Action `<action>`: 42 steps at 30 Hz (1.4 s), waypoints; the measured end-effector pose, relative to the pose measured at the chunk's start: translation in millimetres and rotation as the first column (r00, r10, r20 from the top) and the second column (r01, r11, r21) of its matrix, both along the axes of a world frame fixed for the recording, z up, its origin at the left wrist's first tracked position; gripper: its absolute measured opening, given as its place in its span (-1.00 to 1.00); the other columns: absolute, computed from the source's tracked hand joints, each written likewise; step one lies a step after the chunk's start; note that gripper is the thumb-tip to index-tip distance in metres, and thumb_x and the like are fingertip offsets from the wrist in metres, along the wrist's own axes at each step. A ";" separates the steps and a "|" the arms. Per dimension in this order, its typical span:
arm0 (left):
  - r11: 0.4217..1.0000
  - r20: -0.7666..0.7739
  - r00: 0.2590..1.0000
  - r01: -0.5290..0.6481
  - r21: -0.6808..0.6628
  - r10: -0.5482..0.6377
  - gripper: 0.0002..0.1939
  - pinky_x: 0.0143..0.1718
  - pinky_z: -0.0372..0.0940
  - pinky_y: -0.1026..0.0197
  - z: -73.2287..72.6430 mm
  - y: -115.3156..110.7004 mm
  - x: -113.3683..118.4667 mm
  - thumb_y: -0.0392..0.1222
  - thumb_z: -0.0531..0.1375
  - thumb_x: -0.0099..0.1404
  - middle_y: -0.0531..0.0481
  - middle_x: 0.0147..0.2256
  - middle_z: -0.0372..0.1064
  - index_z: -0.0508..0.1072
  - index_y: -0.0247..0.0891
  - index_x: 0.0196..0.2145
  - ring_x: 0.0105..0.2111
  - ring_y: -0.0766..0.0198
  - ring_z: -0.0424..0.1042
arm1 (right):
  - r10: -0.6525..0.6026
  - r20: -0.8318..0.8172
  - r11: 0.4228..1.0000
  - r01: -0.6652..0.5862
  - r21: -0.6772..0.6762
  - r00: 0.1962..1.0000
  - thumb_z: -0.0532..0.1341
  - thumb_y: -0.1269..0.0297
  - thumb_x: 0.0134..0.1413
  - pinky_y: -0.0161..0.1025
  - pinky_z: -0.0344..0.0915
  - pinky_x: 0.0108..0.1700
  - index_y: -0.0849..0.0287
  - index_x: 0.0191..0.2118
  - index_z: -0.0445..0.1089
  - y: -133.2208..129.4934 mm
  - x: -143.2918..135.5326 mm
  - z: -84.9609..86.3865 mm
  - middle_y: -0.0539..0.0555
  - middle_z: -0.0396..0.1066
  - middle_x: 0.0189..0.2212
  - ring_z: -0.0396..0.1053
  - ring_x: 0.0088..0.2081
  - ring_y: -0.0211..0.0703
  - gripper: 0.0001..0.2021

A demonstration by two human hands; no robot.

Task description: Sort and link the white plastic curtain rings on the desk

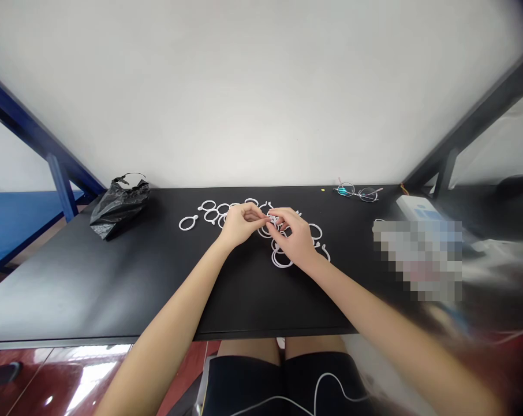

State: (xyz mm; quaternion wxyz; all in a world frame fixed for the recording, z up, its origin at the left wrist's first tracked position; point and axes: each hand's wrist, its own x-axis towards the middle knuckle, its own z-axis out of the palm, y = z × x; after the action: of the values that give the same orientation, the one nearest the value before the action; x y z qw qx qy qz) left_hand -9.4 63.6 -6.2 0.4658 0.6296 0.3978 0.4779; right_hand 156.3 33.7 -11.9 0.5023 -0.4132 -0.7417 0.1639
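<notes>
Over the middle of the table, my left hand point(241, 223) and my right hand point(297, 236) meet fingertip to fingertip. Both are closed in a pinch on a white plastic ring point(272, 219), whose small knobbed end shows between the fingers; the fingers hide part of it. Around and under my hands lie several more white rings of the same kind, some overlapping. One loose ring point(187, 223) with a round knob lies at the left end of the spread. Close to my right wrist is a stacked group of rings point(282, 264).
A crumpled black plastic bag point(122, 205) sits at the back left of the black table point(114, 289). Eyeglasses point(357, 192) rest near the wall. On the right are a white box point(417, 209), a blurred area and clear plastic. A white cable point(316, 390) crosses my lap.
</notes>
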 end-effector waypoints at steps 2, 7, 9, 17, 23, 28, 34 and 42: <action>0.995 0.123 0.992 0.021 -0.094 -0.009 -0.69 -0.24 0.41 0.16 -0.4 1.4 -0.4 -0.15 0.44 -0.06 -0.05 -0.42 0.53 0.40 -0.30 -0.48 -0.36 0.21 0.54 | 0.004 -0.058 0.999 -0.006 -0.038 0.998 0.20 0.26 0.15 -0.23 0.40 -0.33 0.13 -0.16 0.43 1.5 1.6 2.1 0.12 0.47 -0.19 0.41 -0.34 -0.18 -0.84; 0.975 0.286 0.958 0.064 -0.213 -0.001 -0.66 -0.14 0.38 0.14 -1.8 3.7 -2.7 -0.19 0.47 -0.10 -0.03 -0.43 0.55 0.40 -0.33 -0.49 -0.34 0.23 0.55 | 0.040 -0.253 0.966 -0.101 -0.237 0.967 0.21 0.10 0.15 -0.27 0.38 -0.40 0.16 -0.22 0.43 4.8 -1.6 8.1 0.07 0.47 -0.36 0.39 -0.44 -0.24 -0.77; 0.966 0.363 0.932 0.099 -0.240 -0.006 -0.67 -0.13 0.37 0.15 -3.3 5.3 -4.3 -0.20 0.47 -0.08 -0.03 -0.41 0.56 0.39 -0.33 -0.48 -0.32 0.25 0.55 | 0.043 -0.324 0.944 -0.145 -0.298 0.945 0.21 0.03 0.14 -0.30 0.34 -0.47 0.17 -0.24 0.41 7.4 -6.4 11.0 0.03 0.44 -0.44 0.36 -0.51 -0.28 -0.72; 0.930 0.503 0.863 0.216 -0.297 -0.039 -0.66 -0.20 0.37 0.21 -3.3 7.7 -8.5 -0.23 0.46 -0.05 0.05 -0.46 0.52 0.36 -0.30 -0.46 -0.39 0.32 0.54 | 0.104 -0.348 0.929 -0.216 -0.301 0.932 0.15 -0.07 0.18 -0.36 0.13 -0.62 0.12 -0.44 0.22 19.1 -18.4 17.4 -0.14 0.17 -0.68 0.15 -0.68 -0.36 -0.64; 0.884 0.466 0.869 0.342 -0.320 -0.167 -0.64 -0.21 0.40 0.20 2.0 -0.1 -2.1 -0.23 0.46 -0.05 0.10 -0.54 0.46 0.31 -0.30 -0.49 -0.44 0.34 0.52 | 0.162 -0.173 0.954 -0.199 -0.222 0.971 0.04 -0.10 0.25 -0.32 0.01 -0.57 0.11 -0.54 0.06 12.8 -3.5 13.4 -0.12 0.01 -0.69 0.01 -0.64 -0.35 -0.54; 0.848 0.463 0.859 0.402 -0.346 -0.218 -0.61 -0.21 0.43 0.19 3.0 -6.1 4.0 -0.17 0.48 -0.05 0.09 -0.53 0.46 0.31 -0.31 -0.48 -0.44 0.31 0.54 | 0.158 -0.170 0.958 -0.192 -0.211 0.973 0.01 -0.14 0.24 -0.29 -0.01 -0.55 0.13 -0.60 0.05 10.3 0.2 11.9 -0.09 0.00 -0.68 -0.02 -0.61 -0.33 -0.48; 0.884 0.483 0.863 0.337 -0.324 -0.152 -0.64 -0.27 0.40 0.28 3.1 -7.4 7.8 -0.19 0.46 -0.03 0.08 -0.49 0.47 0.33 -0.31 -0.45 -0.44 0.36 0.53 | 0.175 -0.296 0.918 -0.264 -0.294 0.939 0.07 -0.18 0.19 -0.30 -0.01 -0.60 0.13 -0.66 0.06 13.0 -0.8 13.1 -0.09 -0.01 -0.73 -0.03 -0.65 -0.35 -0.43; 0.875 0.455 0.884 0.305 -0.377 -0.112 -0.59 -0.40 0.38 0.35 0.1 -7.0 8.8 -0.14 0.48 -0.06 0.11 -0.56 0.39 0.29 -0.30 -0.51 -0.51 0.39 0.48 | 0.248 -0.372 0.856 -0.382 -0.348 0.894 0.10 -0.20 0.14 -0.32 0.02 -0.64 0.12 -0.64 0.10 11.8 -2.4 14.2 -0.12 -0.02 -0.74 -0.02 -0.69 -0.36 -0.45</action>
State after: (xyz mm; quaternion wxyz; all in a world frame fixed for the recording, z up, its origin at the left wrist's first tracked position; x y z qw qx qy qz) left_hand -0.7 56.5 -6.1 0.7192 0.4313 0.3135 0.4455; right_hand 153.9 45.5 2.4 0.4809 -0.3495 -0.6587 0.4612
